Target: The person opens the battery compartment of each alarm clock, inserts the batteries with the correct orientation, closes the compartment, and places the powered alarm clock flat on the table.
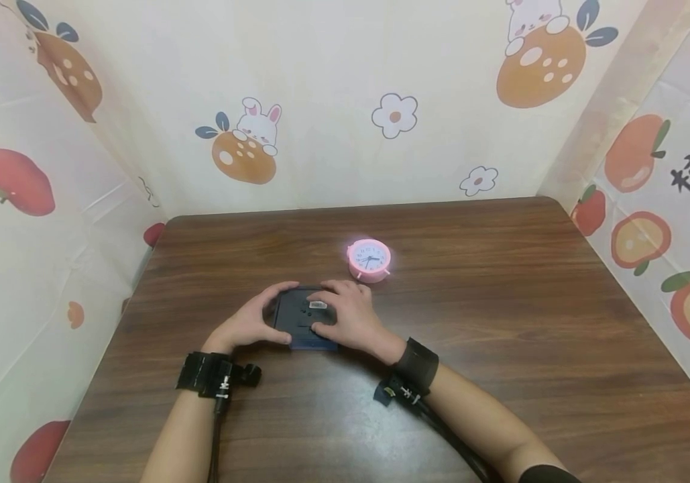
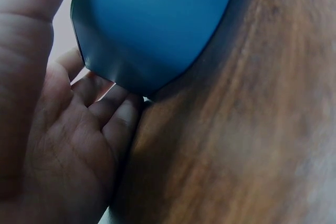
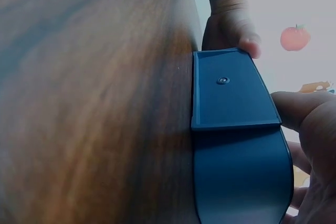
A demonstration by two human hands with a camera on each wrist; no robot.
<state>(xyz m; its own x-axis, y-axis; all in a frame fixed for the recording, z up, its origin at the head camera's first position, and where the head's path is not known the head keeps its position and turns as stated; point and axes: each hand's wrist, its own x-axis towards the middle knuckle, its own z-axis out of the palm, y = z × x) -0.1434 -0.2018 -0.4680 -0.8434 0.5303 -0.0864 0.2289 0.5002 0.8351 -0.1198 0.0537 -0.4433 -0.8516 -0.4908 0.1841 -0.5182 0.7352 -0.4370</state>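
A dark blue boxy device [image 1: 298,316] lies on the table with its black back up; small holes and a white label show there. My left hand [image 1: 249,322] holds it round its left end, thumb at the near corner and index finger along the far edge. My right hand [image 1: 353,316] rests over the right part, thumb and index finger touching the back. In the left wrist view the device's smooth blue side [image 2: 152,19] sits by the left palm [image 2: 68,140]. A screw shows on the near side [image 3: 236,98] in the right wrist view, beside the right thumb [image 3: 307,108].
A round pink alarm clock [image 1: 369,259] stands just beyond the right hand's fingers. The brown wooden table [image 1: 501,302] meets a patterned curtain [image 1: 332,147] at its back, left and right. Black straps and cables run along both forearms.
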